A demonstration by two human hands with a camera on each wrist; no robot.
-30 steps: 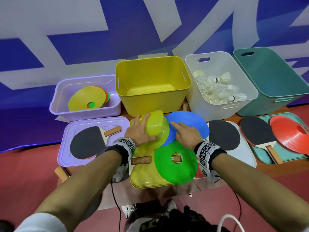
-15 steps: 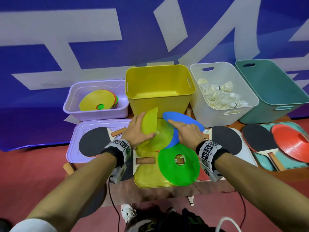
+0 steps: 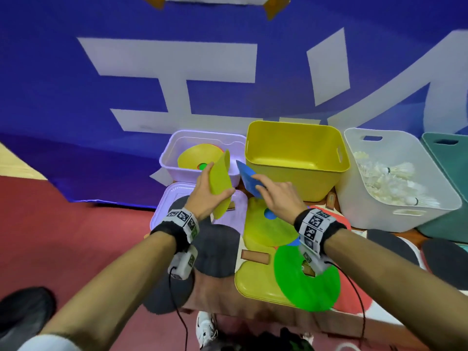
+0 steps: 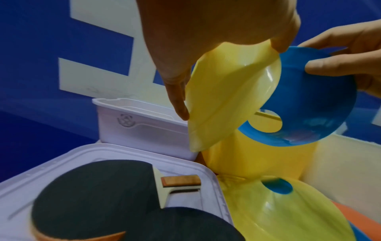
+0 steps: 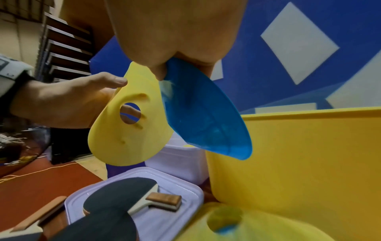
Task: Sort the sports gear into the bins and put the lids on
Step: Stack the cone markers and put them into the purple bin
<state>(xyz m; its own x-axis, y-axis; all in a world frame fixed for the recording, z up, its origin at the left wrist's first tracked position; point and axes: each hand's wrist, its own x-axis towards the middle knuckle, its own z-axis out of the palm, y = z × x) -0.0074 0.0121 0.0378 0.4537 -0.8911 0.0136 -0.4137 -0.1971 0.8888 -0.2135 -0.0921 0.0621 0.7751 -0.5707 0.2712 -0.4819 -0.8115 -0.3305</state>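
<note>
Four bins (image 3: 296,158) stand side by side behind their lids (image 3: 253,282).

Left hand (image 3: 205,192) pinching, right hand (image 3: 278,198) pinching, both raised, forearms extended.

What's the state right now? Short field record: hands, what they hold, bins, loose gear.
left hand: grips yellow cone, lifted, tilted on edge
right hand: pinches blue cone, lifted, tilted
lilac bin: holds stacked cones, yellow on top
yellow bin: looks empty
white bin: shuttlecocks
teal bin: contents out of view
lilac lid: flat, paddle lying on it
yellow lid: flat, second yellow cone and green cone on it
lids on bins: none
</note>
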